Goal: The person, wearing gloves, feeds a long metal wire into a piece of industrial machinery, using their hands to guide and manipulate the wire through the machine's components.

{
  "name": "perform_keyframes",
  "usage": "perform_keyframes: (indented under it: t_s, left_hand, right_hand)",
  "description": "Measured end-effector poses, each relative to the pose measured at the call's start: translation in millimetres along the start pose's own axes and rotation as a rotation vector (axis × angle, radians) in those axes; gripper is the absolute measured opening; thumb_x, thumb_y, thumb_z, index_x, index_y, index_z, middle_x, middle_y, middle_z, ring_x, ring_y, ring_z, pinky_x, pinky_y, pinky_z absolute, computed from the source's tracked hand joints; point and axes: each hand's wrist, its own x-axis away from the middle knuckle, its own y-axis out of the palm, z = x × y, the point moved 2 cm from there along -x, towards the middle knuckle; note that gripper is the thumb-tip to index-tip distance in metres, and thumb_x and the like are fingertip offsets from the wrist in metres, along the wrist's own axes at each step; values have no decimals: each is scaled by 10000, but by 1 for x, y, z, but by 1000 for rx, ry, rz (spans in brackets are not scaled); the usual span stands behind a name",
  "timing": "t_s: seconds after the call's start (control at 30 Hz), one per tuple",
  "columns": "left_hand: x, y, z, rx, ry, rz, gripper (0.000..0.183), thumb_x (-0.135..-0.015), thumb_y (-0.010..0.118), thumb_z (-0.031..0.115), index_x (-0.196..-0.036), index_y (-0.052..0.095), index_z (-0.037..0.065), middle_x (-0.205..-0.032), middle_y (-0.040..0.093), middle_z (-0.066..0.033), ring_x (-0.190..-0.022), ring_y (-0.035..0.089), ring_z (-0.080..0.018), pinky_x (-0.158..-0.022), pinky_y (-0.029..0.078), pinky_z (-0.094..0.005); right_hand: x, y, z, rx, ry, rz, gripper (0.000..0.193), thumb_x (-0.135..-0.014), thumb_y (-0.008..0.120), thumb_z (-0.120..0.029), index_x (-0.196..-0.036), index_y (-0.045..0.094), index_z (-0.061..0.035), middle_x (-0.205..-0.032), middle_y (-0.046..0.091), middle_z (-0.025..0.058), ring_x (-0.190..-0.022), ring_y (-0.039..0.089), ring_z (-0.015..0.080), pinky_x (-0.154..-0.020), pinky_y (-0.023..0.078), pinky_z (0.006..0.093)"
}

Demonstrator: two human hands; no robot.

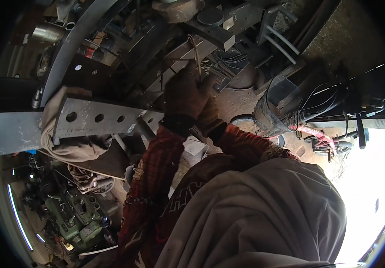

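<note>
My left hand (186, 93), in a dark brown glove, is closed near the middle of the view. A thin, brownish bent rod (197, 52) rises from its far side and curves over at the top. My right hand (209, 114), also gloved, is close against the left one and partly behind it; shadow and the left hand hide its fingers. Just left of my hands a grey steel bar with round holes (107, 118) lies over a beige cloth (56, 118). Beyond them, steel bars and a block (217, 35) crowd together in dim light.
A bicycle (320, 138) with a black mesh basket (278, 105) stands at the right, beside bright daylight. Green machinery (78, 214) sits at the lower left. A wide curved metal strip (63, 58) rises at the upper left. Loose wires (230, 58) lie beyond my hands.
</note>
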Motion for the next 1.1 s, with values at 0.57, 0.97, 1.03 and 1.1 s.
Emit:
perform_keyframes:
  t_s: [0.57, 0.97, 1.03, 1.1]
  left_hand:
    - [67, -32, -4, -359, 480, 424, 395, -901, 623, 154, -1288, 585, 83, -1127, 633, -117, -1088, 592, -314, -1003, 436, -477]
    - [43, 63, 11, -60, -46, -199, 631, -915, 613, 208, -1460, 363, 13, -1120, 659, -216, -996, 667, -396, -840, 541, -499]
    - [41, 67, 10, -68, -74, -217, 605, -929, 586, 196, -1460, 363, 11, -1108, 663, -218, -993, 668, -400, -831, 542, -509]
    - [43, 68, 10, -73, -99, -228, 578, -945, 557, 189, -1461, 364, 11, -1112, 659, -224, -1002, 665, -403, -834, 540, -519]
  right_hand:
    - [-13, -83, -108, 364, 391, -477, 522, -991, 561, -457, -1240, 617, -2, -948, 712, 172, -703, 670, 214, -640, 540, 327]
    - [-65, -98, -9, 134, 428, -381, 410, -993, 526, -369, -1134, 620, 5, -886, 673, 144, -694, 656, 218, -589, 531, 331]
    - [-61, -99, -5, 202, 220, -413, 307, -974, 554, -249, -1142, 600, 4, -907, 662, 153, -756, 677, 258, -628, 542, 359]
    - [-61, -95, -3, 176, 153, -391, 400, -995, 537, -348, -1102, 617, 29, -873, 664, 116, -731, 675, 214, -611, 541, 342]
